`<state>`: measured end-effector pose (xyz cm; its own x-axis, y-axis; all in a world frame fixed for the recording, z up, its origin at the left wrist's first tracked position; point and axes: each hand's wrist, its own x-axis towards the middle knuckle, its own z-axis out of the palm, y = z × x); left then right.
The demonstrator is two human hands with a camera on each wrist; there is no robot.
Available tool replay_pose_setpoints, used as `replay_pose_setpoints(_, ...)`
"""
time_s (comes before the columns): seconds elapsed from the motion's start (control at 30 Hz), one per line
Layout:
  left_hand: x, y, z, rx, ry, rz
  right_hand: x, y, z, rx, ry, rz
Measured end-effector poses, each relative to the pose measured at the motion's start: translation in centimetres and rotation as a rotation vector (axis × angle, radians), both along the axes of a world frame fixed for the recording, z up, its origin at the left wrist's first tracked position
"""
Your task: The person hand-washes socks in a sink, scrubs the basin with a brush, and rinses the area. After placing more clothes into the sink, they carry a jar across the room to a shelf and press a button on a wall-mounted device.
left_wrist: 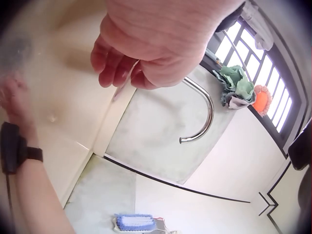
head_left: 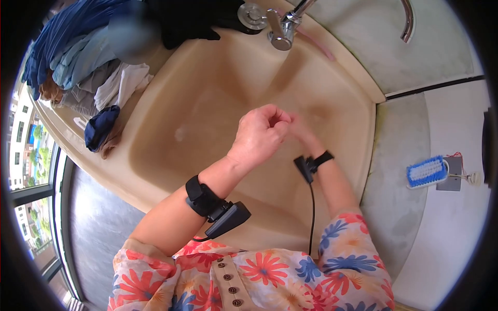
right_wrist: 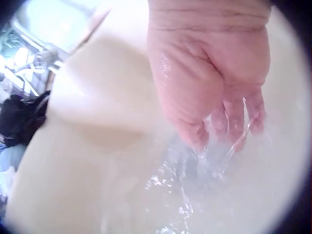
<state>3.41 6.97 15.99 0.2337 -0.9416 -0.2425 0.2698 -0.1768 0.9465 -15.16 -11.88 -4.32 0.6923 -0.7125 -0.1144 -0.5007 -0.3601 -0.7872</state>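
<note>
Evidently, the water (right_wrist: 187, 207) lay in the beige basin (head_left: 207, 98), directly beneath my hands; bright ripples were noted under the right one. My right hand (right_wrist: 209, 73): fingers loosely extended, pointing down, clear strands of water at the tips, nothing gripped. My left hand (head_left: 259, 136): fingers curled in, thumb near the forefinger, no object seen in it. In the head view the right hand sat at 3 o'clock of the left, partly hidden and blurred; contact between them, cannot tell. Taken from basin centre: chrome tap (head_left: 282, 35) at 12 o'clock, on the basin's far edge; curved spout (head_left: 408, 23) at 2; blue-and-white brush (head_left: 427, 172) between 3 and 4; piled clothes (head_left: 85, 65) at 10, on the ledge; black cloth (head_left: 189, 20) at 11.
</note>
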Motion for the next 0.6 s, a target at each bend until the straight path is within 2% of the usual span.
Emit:
replay_pose_setpoints(0.03,-0.1,0.1,0.3,0.033,0.058,-0.018,1.0,-1.9,4.6,-0.209,0.155,-0.14)
replay_pose_setpoints(0.1,0.0,0.0,0.1,0.032,0.037,-0.017,2.2,-6.7,8.5,-0.567,0.101,-0.289)
replay_pose_setpoints(0.2,0.3,-0.2,0.0,0.033,0.024,0.0,5.0,-10.2,14.8,-0.897,0.103,-0.318)
replay_pose_setpoints(0.27,0.5,-0.2,-0.2,0.04,0.031,0.013,7.0,-11.9,16.8,-0.945,0.285,-0.269)
replay_pose_setpoints(0.37,0.9,-0.4,-0.3,0.056,0.018,0.029,8.7,-13.1,16.3,-1.038,0.325,-0.183)
replay_pose_setpoints(0.47,1.0,-0.3,-0.2,0.06,0.033,0.042,9.4,-13.1,16.2,-0.928,0.462,-0.18)
replay_pose_setpoints(0.6,0.9,-0.4,0.1,0.06,0.024,0.03,7.5,-12.5,16.9,-0.914,0.656,-0.113)
